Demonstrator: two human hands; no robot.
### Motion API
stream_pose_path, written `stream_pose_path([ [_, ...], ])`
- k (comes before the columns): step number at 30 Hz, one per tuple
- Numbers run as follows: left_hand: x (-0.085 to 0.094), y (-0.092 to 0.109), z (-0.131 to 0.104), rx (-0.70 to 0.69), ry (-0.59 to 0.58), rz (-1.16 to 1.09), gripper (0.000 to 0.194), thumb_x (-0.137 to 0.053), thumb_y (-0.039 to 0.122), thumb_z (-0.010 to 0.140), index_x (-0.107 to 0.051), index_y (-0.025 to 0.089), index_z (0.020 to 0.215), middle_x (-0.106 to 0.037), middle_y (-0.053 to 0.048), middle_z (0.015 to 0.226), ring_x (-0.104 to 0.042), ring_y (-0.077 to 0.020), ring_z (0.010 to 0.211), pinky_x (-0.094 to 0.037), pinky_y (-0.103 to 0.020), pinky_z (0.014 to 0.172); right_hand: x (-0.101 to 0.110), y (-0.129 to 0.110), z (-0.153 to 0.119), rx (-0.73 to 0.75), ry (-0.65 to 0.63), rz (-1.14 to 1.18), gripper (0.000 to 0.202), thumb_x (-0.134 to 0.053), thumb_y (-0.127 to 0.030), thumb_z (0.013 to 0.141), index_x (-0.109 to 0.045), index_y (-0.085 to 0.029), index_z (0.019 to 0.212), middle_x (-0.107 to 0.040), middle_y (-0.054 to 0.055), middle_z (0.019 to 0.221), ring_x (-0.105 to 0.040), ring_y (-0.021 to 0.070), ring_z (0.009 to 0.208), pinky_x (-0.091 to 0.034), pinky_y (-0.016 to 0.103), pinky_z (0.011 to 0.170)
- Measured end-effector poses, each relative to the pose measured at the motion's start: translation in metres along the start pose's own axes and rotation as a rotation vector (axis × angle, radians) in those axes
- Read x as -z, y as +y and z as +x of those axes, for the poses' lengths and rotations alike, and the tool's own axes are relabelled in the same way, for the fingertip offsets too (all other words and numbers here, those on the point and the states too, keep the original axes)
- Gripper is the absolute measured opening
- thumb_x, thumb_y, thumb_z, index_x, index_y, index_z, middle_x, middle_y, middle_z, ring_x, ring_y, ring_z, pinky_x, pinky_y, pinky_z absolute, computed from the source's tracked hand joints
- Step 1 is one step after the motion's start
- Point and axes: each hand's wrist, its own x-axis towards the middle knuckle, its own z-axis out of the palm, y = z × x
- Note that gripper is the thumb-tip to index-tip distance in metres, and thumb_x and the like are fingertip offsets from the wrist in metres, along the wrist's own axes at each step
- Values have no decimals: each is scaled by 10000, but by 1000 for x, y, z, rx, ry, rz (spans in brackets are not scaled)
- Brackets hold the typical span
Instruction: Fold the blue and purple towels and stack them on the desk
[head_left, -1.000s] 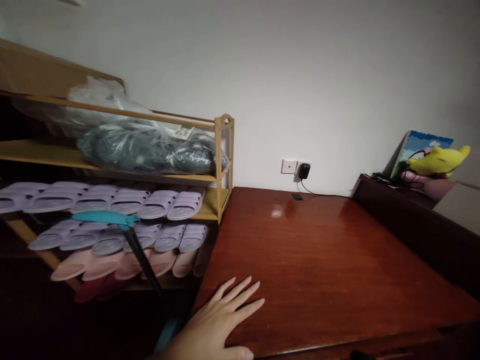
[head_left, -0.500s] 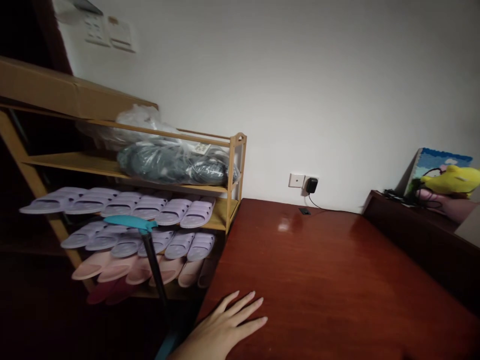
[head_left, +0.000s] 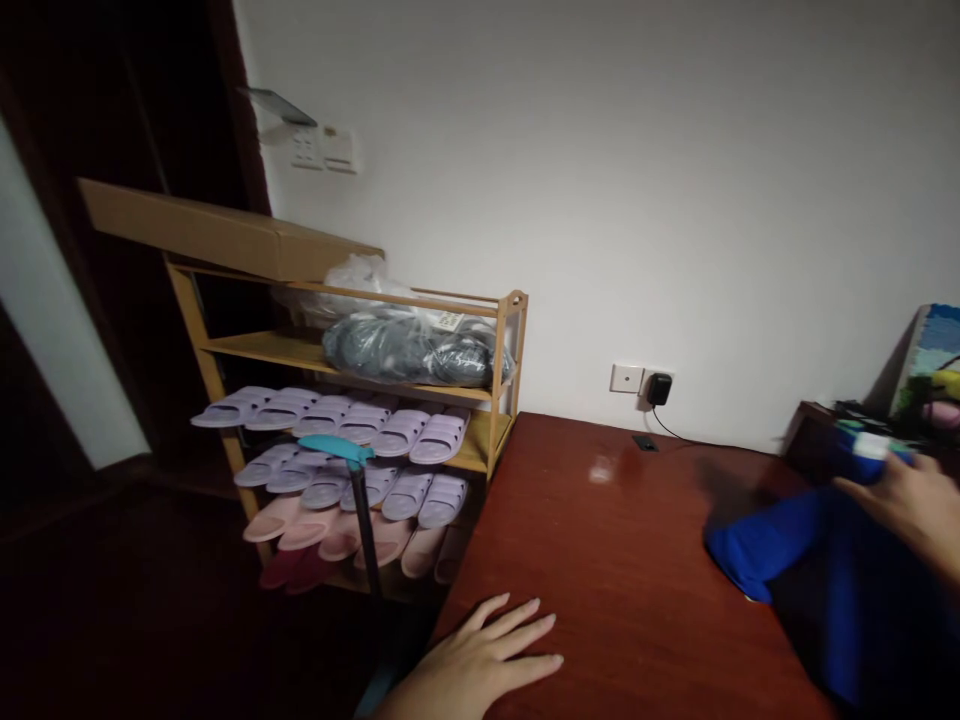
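Observation:
My left hand (head_left: pixel 491 650) lies flat on the reddish-brown tabletop (head_left: pixel 622 560), fingers spread, holding nothing. At the right edge, my right hand (head_left: pixel 911 500) is closed on a dark blue garment (head_left: pixel 780 540) by a part with a white patch, perhaps a label. One sleeve-like end of the garment rests on or just above the tabletop; the rest hangs in dark folds at the lower right. Motion blur and shadow hide its exact kind.
Left of the table stands a wooden shoe rack (head_left: pixel 499 380) with lilac slippers (head_left: pixel 439 435), pink slippers, a plastic-wrapped bundle (head_left: pixel 420 345) and a cardboard box (head_left: pixel 225 235). A teal-topped handle (head_left: pixel 337 447) rises before it. A black plug (head_left: pixel 659 389) sits in the wall socket.
My right hand has come into view at the right with the blue garment. The view has turned a little to the left; my left hand stays flat on the table.

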Motion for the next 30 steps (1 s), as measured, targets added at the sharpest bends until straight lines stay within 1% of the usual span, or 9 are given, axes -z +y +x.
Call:
stream_pose_path([
  [4,4,5,2,20,-9,-16,554,-497,563,883,-368,405,1398,-297,20,1499,-262,-312,1371,-214,-525,1108,-63,-40,8,121,-291,-71,577,-557,-536,801,-618,-101,1174,-528,270,1127,-575,364,979,-397,431,648],
  [7,6,7,5,42,-18,-19,439,-415,494,947,-399,414,1379,-325,18,1485,-279,-304,1364,-223,-533,1101,-105,-59,-3,193,-344,-80,577,-527,-525,814,-587,-111,1212,-481,241,1258,-537,376,1049,-424,441,703],
  [9,5,5,7,53,-28,-4,407,-373,467,968,-410,419,1371,-331,16,1482,-278,-300,1364,-228,-535,1098,-116,-73,-11,226,-292,-106,567,-501,-508,835,-557,-125,1249,-462,228,1299,-502,389,1100,-415,492,775],
  [13,-2,-7,11,50,-79,19,424,-357,495,964,-383,430,1382,-305,14,1491,-255,-293,1374,-211,-548,1099,-92,-106,-41,354,-12,-164,538,-357,-451,920,-475,-122,1329,-386,239,1387,-350,388,1272,-274,580,970],
  [16,-6,-15,12,19,-111,20,525,-429,547,921,-306,427,1418,-246,10,1512,-231,-309,1380,-190,-571,1095,-53,-120,-92,412,-76,-170,567,-392,-507,890,-501,-135,1304,-416,199,1386,-380,371,1262,-296,533,1009],
  [19,-7,-15,11,21,-98,18,672,-532,602,842,-280,404,1433,-219,1,1521,-216,-330,1383,-179,-576,1097,-11,-99,-155,585,-210,-156,617,-420,-591,830,-509,-222,1315,-415,126,1415,-309,376,1323,-274,530,1050],
  [23,-6,-10,8,57,-68,-5,714,-584,615,798,-309,402,1422,-235,-3,1520,-209,-339,1385,-142,-593,1099,23,-31,-197,375,-150,-250,720,-415,-651,767,-429,-284,1387,-282,88,1497,-104,419,1386,-189,670,1034],
  [26,-7,-10,7,75,-67,-19,742,-622,590,782,-288,421,1422,-214,3,1527,-182,-344,1392,-126,-611,1094,12,10,-191,155,-332,-231,781,-354,-726,755,-334,-344,1435,-249,102,1510,-209,458,1346,-283,736,912],
  [30,-13,-15,6,70,-53,-6,739,-641,554,786,-284,429,1421,-212,7,1529,-179,-342,1394,-136,-599,1099,-25,25,-171,-17,-572,-114,782,-247,-781,773,-258,-391,1452,-221,112,1520,-280,445,1323,-345,713,874],
])
